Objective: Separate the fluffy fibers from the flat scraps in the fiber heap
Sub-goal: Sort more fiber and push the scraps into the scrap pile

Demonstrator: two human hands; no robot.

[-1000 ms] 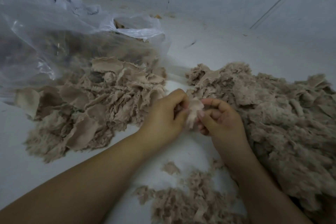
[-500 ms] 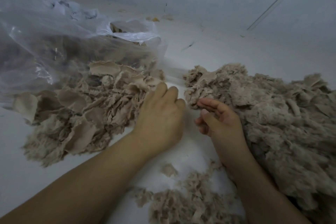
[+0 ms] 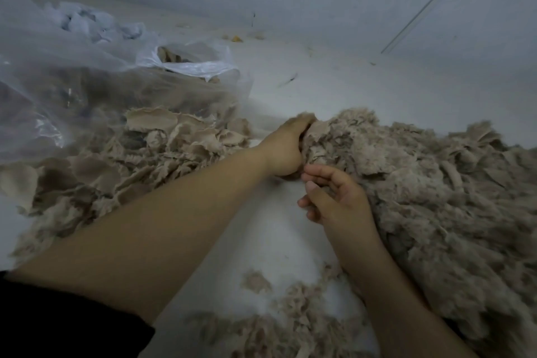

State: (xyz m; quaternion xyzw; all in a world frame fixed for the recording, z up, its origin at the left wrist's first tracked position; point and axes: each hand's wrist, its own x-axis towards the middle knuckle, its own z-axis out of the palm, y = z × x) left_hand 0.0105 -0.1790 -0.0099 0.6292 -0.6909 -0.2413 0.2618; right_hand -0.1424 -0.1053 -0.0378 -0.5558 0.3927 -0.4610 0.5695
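Note:
A big heap of beige fluffy fibers (image 3: 430,183) mixed with flat bits fills the right side. To the left lies a pile of flat beige scraps (image 3: 139,160). My left hand (image 3: 286,148) reaches across to the heap's left tip, and its fingers curl round a clump of fiber (image 3: 319,131) there. My right hand (image 3: 334,197) rests against the heap's near edge with fingers loosely bent and nothing visibly held; its fingertips almost touch the left hand.
A clear plastic bag (image 3: 87,81) holding more beige material lies at the back left, behind the scrap pile. Small loose fiber tufts (image 3: 279,322) lie near the bottom centre. A white floor (image 3: 334,81) and a wall lie beyond.
Both hands pinched a small piece a second ago. The left hand then swung left over the scrap pile and has now come back right to grip the heap's tip. The right hand stayed put.

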